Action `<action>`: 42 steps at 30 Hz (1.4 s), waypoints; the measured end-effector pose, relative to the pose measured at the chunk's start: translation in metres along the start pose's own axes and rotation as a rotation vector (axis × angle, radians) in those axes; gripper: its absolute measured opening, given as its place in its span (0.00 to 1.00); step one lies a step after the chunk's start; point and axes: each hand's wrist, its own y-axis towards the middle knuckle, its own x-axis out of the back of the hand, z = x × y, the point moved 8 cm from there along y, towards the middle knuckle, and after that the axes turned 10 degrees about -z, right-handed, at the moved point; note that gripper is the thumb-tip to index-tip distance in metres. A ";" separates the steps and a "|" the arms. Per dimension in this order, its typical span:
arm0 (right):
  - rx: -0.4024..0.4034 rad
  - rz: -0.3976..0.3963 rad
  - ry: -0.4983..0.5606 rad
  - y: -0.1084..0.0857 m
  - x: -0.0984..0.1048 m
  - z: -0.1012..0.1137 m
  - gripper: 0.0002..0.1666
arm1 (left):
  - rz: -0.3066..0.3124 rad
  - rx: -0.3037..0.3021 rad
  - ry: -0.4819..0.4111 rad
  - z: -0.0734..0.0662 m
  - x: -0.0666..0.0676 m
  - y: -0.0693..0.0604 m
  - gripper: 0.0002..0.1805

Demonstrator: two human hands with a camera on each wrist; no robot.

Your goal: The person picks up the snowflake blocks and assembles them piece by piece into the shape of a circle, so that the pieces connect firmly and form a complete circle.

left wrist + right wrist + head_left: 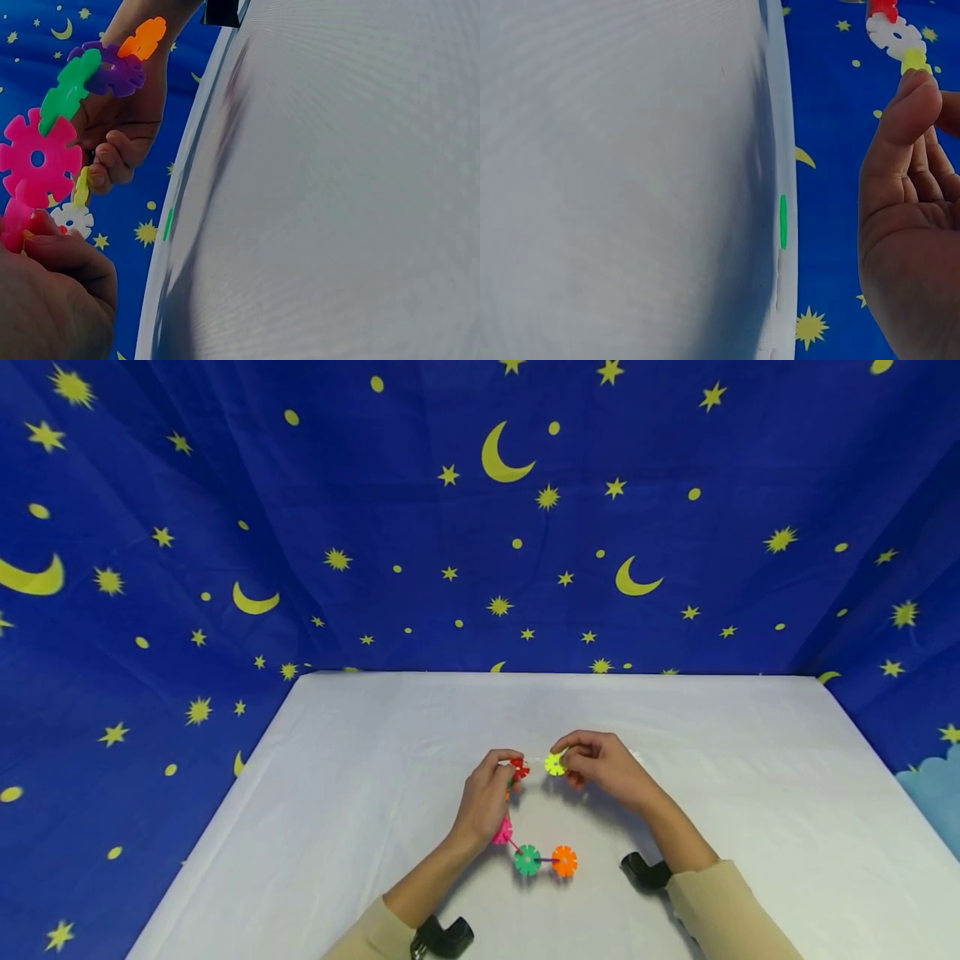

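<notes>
Notched plastic discs are joined into a curved chain, held above the white table. My left hand [480,802] grips the chain on its left side, near the red disc [521,767]. Below that hand hang a pink disc [502,832], a green disc [527,860], a purple disc [118,71] turned edge-on to the head camera, and an orange disc [565,862] at the end. At the other end, my right hand [606,770] pinches a yellow disc [554,765] between thumb and fingers. A white disc [897,36] links red and yellow. The left fingers hide some discs.
A white-covered table [360,760] lies beneath both hands. Behind it hangs a blue cloth [420,510] with yellow stars and moons. Black wrist mounts stick out beside the left sleeve [378,931] and the right sleeve [720,902]. A thin green strip [783,221] shows near the table edge.
</notes>
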 end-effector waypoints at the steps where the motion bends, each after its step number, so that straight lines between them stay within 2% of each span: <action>1: -0.002 0.005 0.001 0.000 0.000 0.000 0.12 | 0.004 0.000 -0.004 0.000 0.000 0.000 0.17; 10: 0.008 0.025 0.014 -0.002 -0.003 0.002 0.14 | 0.055 0.002 -0.058 -0.001 -0.004 -0.001 0.17; 19: 0.006 0.000 -0.016 -0.004 -0.006 0.005 0.14 | 0.097 -0.035 -0.130 -0.003 -0.006 0.001 0.15; 24: -0.012 -0.007 -0.018 -0.004 -0.005 0.002 0.13 | 0.134 -0.024 -0.147 -0.004 -0.010 -0.002 0.14; 28: -0.013 0.007 -0.013 -0.006 -0.006 0.004 0.13 | 0.153 -0.033 -0.123 -0.021 -0.009 -0.008 0.14; 31: 0.004 0.007 -0.016 -0.006 -0.006 0.007 0.15 | 0.159 -0.051 -0.094 -0.022 -0.010 -0.008 0.14; 34: 0.021 0.002 -0.024 -0.005 -0.005 0.006 0.17 | 0.165 -0.066 -0.081 -0.010 -0.014 -0.003 0.14; 37: 0.031 0.017 -0.033 -0.005 -0.007 0.009 0.17 | 0.157 -0.077 -0.041 -0.006 -0.012 -0.001 0.12; 42: 0.010 0.053 -0.039 -0.004 -0.011 0.007 0.14 | 0.157 -0.037 0.013 -0.001 -0.010 -0.001 0.13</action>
